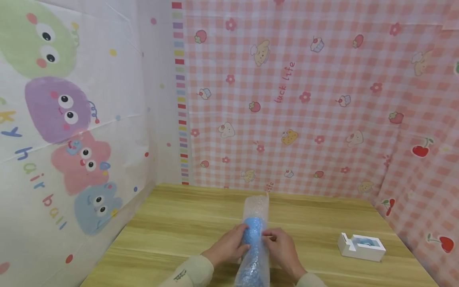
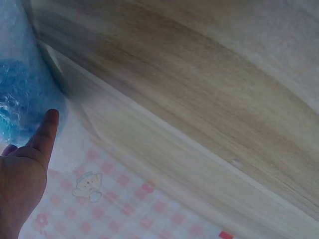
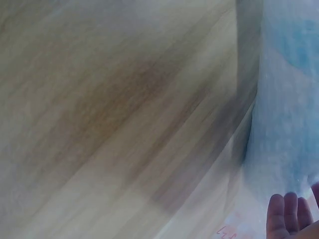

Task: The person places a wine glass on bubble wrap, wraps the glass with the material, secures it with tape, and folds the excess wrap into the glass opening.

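Note:
A long blue object (image 1: pixel 254 230), cylinder-like, lies lengthwise on the table in a clear sleeve of bubble wrap (image 1: pixel 256 203). Its far end of wrap extends past the blue part. From the left, my left hand (image 1: pixel 229 244) holds the wrapped object, thumb nearer me and fingers farther up; the left wrist view shows one finger (image 2: pixel 47 134) stretched along the wrap. On the other side, my right hand (image 1: pixel 282 248) pinches at the wrap's right side with thumb and index finger. In the right wrist view several fingertips (image 3: pixel 290 211) are close to the wrap.
A white tape dispenser (image 1: pixel 362 248) with a bluish roll stands on the right of the wood-grain table (image 1: pixel 172 223). Behind hangs a pink checked cloth (image 1: pixel 287 119); a white cloth with cartoon figures (image 1: pixel 122 99) hangs at the left.

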`<state>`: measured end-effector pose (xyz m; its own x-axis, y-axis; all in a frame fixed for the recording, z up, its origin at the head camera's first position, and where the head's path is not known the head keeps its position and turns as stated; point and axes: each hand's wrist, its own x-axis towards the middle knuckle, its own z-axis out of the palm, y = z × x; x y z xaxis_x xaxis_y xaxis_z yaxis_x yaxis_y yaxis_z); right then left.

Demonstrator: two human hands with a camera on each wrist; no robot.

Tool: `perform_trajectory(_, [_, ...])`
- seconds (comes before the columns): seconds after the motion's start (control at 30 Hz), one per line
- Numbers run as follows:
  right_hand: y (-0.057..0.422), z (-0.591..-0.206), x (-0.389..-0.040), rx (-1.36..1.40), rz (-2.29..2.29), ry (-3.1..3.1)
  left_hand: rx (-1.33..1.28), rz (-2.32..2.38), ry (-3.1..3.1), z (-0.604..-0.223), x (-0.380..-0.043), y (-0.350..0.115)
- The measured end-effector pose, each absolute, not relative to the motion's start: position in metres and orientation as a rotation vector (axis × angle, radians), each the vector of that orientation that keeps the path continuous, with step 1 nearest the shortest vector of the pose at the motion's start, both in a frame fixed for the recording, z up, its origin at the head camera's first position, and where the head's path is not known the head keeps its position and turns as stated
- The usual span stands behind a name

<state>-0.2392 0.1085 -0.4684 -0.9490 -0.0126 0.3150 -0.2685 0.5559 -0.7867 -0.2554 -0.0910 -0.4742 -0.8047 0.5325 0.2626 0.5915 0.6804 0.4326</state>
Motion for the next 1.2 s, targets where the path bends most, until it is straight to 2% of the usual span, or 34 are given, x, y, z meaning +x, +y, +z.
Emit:
perform_trajectory(0.27, [0.102, -0.467, -0.24, 0.461, 0.989, -2.477, -0.959, -0.913, -2.782, -0.483, -0.255, -0.091])
perform_trajectory(0.4, [0.099, -0.468, -0.24, 0.482, 0.891, -2.474, -0.954, -0.983, -2.776, -0.485, -0.255, -0.093])
perform_trajectory(0.73, [0.101, -0.47, -0.239, 0.397, 1.004, -2.544, -0.799, -1.157, -2.799, -0.48, -0.26, -0.089])
perform_trajectory(1.2, [0.099, -0.471, -0.236, 0.428, 1.033, -2.591, -0.585, -1.313, -2.857, -0.465, -0.258, -0.083])
